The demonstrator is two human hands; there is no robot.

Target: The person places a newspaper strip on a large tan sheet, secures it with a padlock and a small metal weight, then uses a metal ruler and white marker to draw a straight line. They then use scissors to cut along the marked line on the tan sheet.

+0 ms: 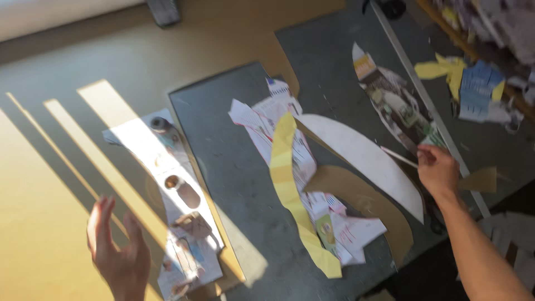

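My left hand (117,253) hangs open in the air at the lower left, fingers spread, holding nothing, just left of a sunlit white sheet (167,189) with small objects on it. My right hand (438,169) is at the right, its fingers pinched on a thin white stick (398,156) that points left. The stick's tip reaches the edge of a curved white paper cutout (362,153). Under that lies a curved brown cardboard piece (368,203). A long curved yellow strip (290,189) lies over printed paper scraps (329,214).
All this rests on a dark grey mat (234,161) over a tan table (111,61). A long metal ruler (423,100) runs diagonally at the right, beside a printed curved cutout (395,103). Yellow and blue paper scraps (471,83) lie at the far right.
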